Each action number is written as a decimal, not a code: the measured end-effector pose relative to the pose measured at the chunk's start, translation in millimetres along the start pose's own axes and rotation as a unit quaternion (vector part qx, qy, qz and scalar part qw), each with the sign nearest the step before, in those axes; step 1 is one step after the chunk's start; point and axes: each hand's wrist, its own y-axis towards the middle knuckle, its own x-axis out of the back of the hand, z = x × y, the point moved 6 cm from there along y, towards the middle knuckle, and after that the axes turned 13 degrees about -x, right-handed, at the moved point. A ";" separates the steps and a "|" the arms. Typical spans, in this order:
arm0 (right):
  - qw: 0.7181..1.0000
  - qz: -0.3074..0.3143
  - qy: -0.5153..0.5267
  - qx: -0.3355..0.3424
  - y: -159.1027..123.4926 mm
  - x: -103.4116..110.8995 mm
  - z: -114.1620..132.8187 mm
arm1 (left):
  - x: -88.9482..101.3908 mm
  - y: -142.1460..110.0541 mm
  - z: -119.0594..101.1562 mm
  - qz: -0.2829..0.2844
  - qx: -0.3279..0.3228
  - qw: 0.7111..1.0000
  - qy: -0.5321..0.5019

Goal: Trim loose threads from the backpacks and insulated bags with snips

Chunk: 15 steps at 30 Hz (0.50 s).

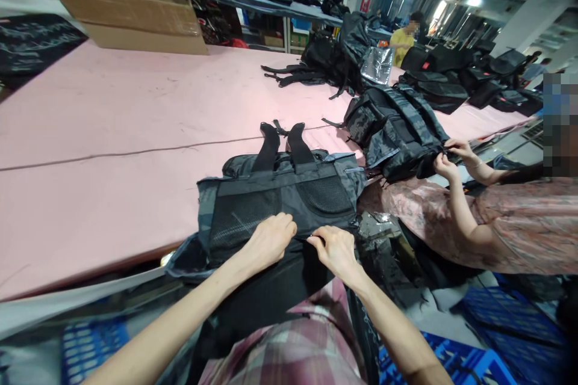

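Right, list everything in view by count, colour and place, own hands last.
Near backpack: one, dark grey, before the wearer
Second backpack: one, dark grey, right of it
Other bags: several, mostly black, far right and left
Package: one, silver, beside bags at right
Cardboard box: one, brown, table's far left
Table: one, pink, ahead
Crates: several, blue, low, both sides
Co-worker: one, patterned clothing, right
Farther people: several, one in yellow, background
Left hand: one, bare, gripping the near backpack
Right hand: one, bare, gripping it too
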 end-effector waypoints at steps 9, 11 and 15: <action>0.998 -0.019 -0.046 0.025 0.4 4.2 11.8 | -0.9 3.5 -3.5 0.009 0.017 1.000 0.007; 0.999 -0.022 -0.032 0.023 -0.2 2.8 13.5 | 0.0 8.0 -6.0 0.002 0.022 1.000 0.009; 0.988 -0.015 0.153 -0.016 4.6 4.0 -12.3 | 10.6 -9.4 -7.2 -0.087 0.031 0.995 -0.030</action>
